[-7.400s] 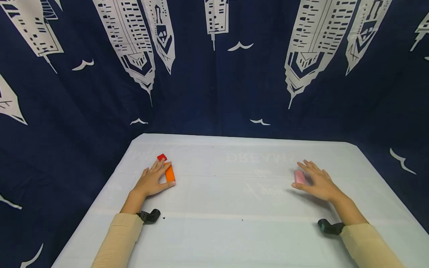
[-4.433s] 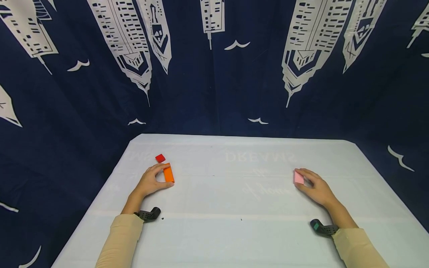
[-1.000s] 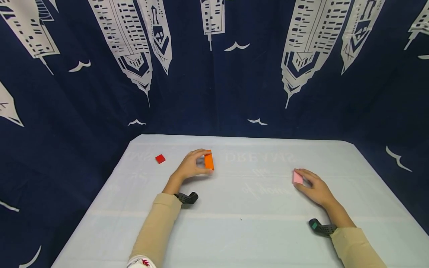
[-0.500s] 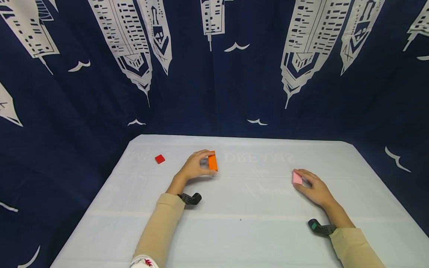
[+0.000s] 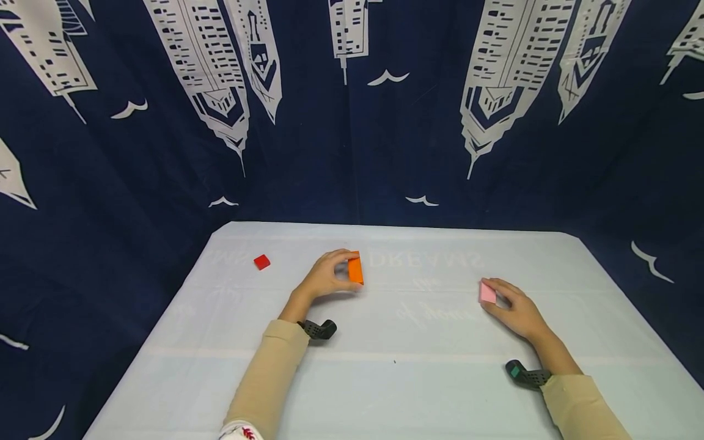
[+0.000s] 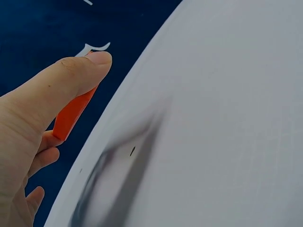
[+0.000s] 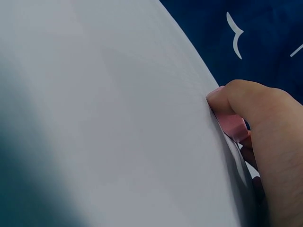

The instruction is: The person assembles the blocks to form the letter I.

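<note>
My left hand [image 5: 326, 276] pinches an orange block [image 5: 355, 269] by its two ends, thumb on the near end and fingers on the far one. In the left wrist view the orange block [image 6: 73, 113] shows between thumb and fingers, and the hand's shadow falls on the white tabletop apart from it. At the right, my right hand [image 5: 514, 308] grips a pink block [image 5: 487, 292] between thumb and fingers. The pink block [image 7: 232, 125] sits low against the tabletop in the right wrist view, partly hidden by the thumb.
A small red block [image 5: 261, 262] lies on the white table [image 5: 429, 397] at the back left. Behind the table hangs a dark blue curtain [image 5: 352, 153] printed with white buildings and birds. Each wrist wears a black camera, such as the left one [image 5: 321, 330].
The left hand has picked up the orange block from beside the red one and carried it right, lately drifting slightly nearer. The right hand has closed on the pink block, which stays in place.
</note>
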Motion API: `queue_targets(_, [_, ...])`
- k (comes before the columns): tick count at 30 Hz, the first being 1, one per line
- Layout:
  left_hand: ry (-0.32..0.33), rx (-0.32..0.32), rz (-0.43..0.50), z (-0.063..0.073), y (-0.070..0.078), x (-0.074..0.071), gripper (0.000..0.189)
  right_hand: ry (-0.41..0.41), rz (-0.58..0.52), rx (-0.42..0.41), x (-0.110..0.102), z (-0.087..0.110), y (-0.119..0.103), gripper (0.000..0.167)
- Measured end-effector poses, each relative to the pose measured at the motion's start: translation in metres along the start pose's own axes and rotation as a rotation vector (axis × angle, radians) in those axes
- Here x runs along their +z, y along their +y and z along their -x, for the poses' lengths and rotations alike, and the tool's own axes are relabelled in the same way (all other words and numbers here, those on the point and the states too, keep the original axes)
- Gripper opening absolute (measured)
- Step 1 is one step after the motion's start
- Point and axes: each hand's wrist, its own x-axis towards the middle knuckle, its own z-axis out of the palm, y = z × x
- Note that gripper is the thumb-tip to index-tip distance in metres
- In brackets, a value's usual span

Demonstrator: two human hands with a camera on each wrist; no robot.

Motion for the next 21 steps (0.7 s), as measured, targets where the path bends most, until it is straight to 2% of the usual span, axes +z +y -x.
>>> queue_targets(15, [-0.032, 0.012, -0.026, -0.005, 0.01, 0.015, 0.076, -0.012, -0.005, 0.016, -0.001, 0.0, 0.0, 0.061])
queue_targets(21, [-0.047, 0.035, -0.023, -0.009, 0.016, 0.02, 0.077, -0.006, 0.008, 0.013, 0.0, 0.0, 0.0, 0.061])
